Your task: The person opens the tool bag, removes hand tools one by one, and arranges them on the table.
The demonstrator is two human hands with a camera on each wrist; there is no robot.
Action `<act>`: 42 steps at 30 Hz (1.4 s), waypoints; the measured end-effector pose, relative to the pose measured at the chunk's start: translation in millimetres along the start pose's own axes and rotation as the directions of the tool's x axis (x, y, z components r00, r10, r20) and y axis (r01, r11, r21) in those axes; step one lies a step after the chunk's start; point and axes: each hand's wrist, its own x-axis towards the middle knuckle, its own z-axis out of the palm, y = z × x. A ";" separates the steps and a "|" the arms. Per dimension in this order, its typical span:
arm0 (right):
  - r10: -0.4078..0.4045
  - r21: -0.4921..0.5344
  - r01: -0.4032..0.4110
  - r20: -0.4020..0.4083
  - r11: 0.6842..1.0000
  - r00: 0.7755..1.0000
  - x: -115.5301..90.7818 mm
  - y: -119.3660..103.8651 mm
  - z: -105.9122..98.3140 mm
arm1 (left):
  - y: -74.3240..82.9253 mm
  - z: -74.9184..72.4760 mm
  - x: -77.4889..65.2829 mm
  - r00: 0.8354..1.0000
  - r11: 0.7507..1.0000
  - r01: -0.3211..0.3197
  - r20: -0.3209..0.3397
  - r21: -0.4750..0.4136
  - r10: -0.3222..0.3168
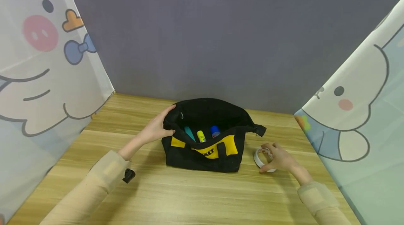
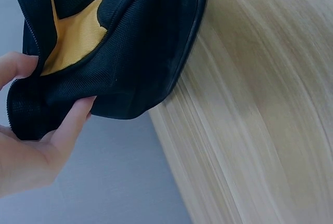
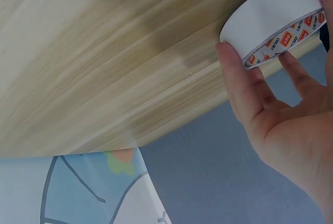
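A black and yellow tool bag (image 1: 202,163) stands with its top spread wide. Its left end is held by my left hand (image 1: 154,129), thumb on the near side; in the left wrist view the thumb and fingers pinch the zippered edge of the bag (image 2: 140,52). Inside lie a teal object (image 1: 189,133), a yellow tube (image 1: 201,136) and a blue-capped item (image 1: 215,131), their lower parts hidden. To the right of the bag, my right hand (image 1: 281,158) grips a roll of white tape (image 1: 258,160). The right wrist view has fingers around the roll (image 3: 273,16).
The wooden table (image 1: 176,197) meets a grey panel (image 1: 205,42) behind the bag. Cartoon-printed cloths, one on the left (image 1: 38,88) and one on the right (image 1: 356,113), flank it. A zipper tab (image 1: 260,130) sticks out from the bag's right end.
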 end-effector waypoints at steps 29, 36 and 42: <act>-0.014 -0.062 0.014 -0.007 0.998 1.000 -9.1 -2.9 3.1 | 1.1 -0.8 0.1 1.000 0.999 0.003 0.005 -0.034 -0.003; -0.041 -0.084 0.039 -0.026 0.996 0.999 -11.4 -1.1 -24.3 | 4.1 3.0 -0.4 1.000 1.000 0.008 -0.028 -0.023 -0.009; -0.077 -0.144 0.066 -0.073 0.987 0.994 -4.7 -9.5 -73.7 | 5.1 8.8 0.0 0.996 0.999 0.035 -0.077 -0.009 -0.035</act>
